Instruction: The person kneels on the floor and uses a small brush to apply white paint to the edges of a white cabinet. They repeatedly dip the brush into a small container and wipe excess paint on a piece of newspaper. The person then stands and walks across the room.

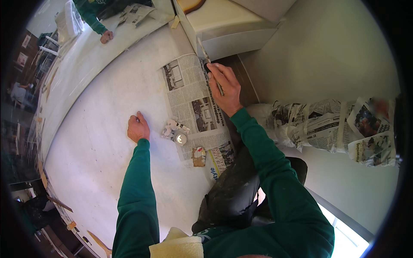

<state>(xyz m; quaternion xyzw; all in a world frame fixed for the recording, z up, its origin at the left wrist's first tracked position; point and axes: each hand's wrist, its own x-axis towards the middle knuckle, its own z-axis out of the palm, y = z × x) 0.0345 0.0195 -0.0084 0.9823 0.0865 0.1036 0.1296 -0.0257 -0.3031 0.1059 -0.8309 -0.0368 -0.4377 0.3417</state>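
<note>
My right hand grips a slim paintbrush near its middle. The brush's whitish tip points up, close to the corner edge of a white boxed ledge. My left hand rests as a fist on the white covered surface; a small dark spot shows between thumb and fingers, too small to name. Right of that fist lie a paint-smeared card and a small round clear cup. Below them a brown piece of board carries dabs of white, yellow and red paint.
Newspaper sheets cover the surface by the right hand. A pipe-like form wrapped in newspaper and tape juts out at the right. A mirror along the far side reflects a green sleeve and a fist. A yellow towel hangs at my chest.
</note>
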